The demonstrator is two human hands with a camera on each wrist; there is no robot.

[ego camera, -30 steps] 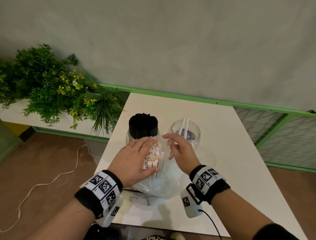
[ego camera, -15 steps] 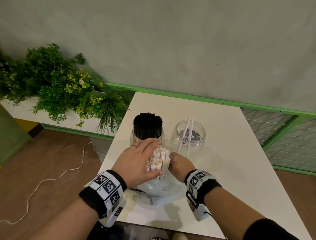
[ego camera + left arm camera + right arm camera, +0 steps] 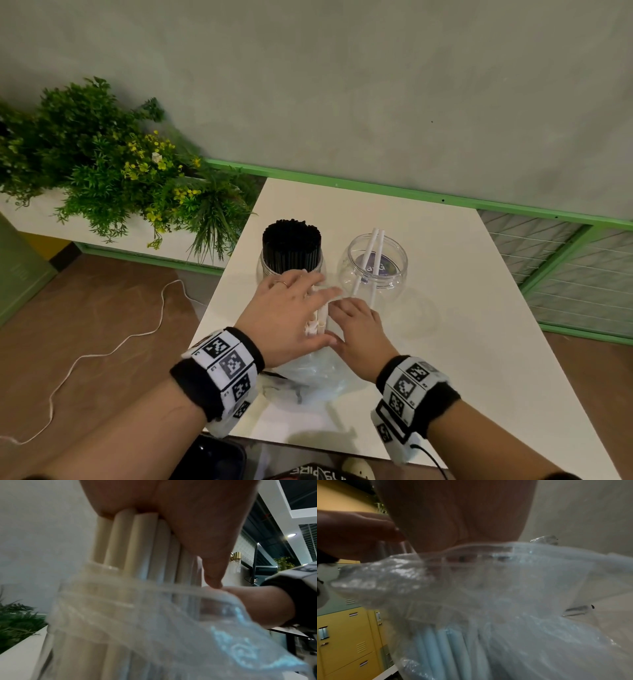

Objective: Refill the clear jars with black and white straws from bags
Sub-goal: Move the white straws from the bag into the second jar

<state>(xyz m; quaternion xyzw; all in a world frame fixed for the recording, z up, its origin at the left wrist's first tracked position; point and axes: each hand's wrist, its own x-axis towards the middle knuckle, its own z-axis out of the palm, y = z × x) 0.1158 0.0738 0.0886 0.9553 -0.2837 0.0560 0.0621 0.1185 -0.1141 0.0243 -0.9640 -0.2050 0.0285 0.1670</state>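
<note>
A bundle of white straws (image 3: 321, 317) stands upright in a clear plastic bag (image 3: 308, 377) on the white table (image 3: 445, 325). My left hand (image 3: 291, 308) lies over the straw tops with fingers stretched out; the left wrist view shows the palm (image 3: 197, 513) pressing on the straws (image 3: 137, 540). My right hand (image 3: 356, 329) curls round the bag's right side, and the bag's rim (image 3: 505, 588) lies under it in the right wrist view. Behind stand a clear jar packed with black straws (image 3: 291, 246) and a clear jar (image 3: 397, 274) with two white straws (image 3: 371, 253).
Green plants in a white planter (image 3: 113, 178) stand left of the table. A green rail and wire fence (image 3: 565, 260) run along the back and right. A white cable (image 3: 102, 353) lies on the brown floor. Yellow lockers (image 3: 346, 635) show in the right wrist view.
My right hand has dropped from beside the straw tops onto the bag's side and closed in against the left hand. The left hand now covers more of the straw tops.
</note>
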